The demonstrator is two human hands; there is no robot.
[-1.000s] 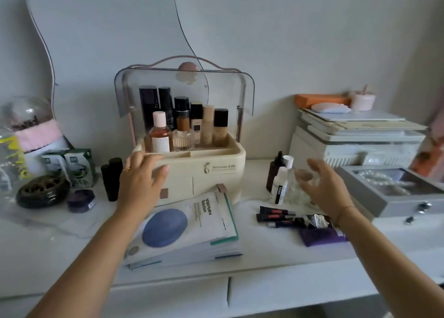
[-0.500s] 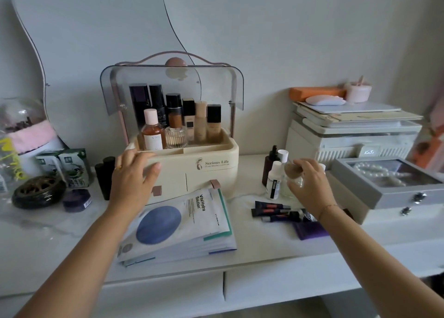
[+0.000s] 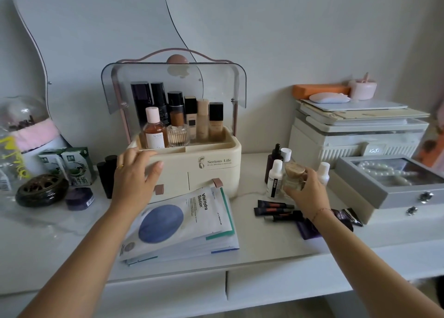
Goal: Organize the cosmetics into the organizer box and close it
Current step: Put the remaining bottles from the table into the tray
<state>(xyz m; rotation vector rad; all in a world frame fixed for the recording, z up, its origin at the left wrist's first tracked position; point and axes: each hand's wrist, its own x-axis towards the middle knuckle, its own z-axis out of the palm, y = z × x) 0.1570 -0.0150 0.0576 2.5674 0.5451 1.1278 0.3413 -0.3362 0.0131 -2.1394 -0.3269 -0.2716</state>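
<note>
A cream organizer box stands at the back of the desk with its clear lid raised. Several bottles stand upright in its top tray. My left hand rests on the box's front left edge, fingers spread. My right hand is closed around a clear glass perfume bottle with a tan cap, right of the box. Beside it stand a white bottle, a dark dropper bottle and another small white bottle. Dark tubes lie in front of them.
A stack of sheet-mask packets lies in front of the box. Two dark tubes, cartons, a purple jar and a dark dish sit at the left. A grey jewellery box and white cases fill the right.
My right hand moved from open in the air down onto the glass perfume bottle and closed on it. My left hand stayed on the box's edge.
</note>
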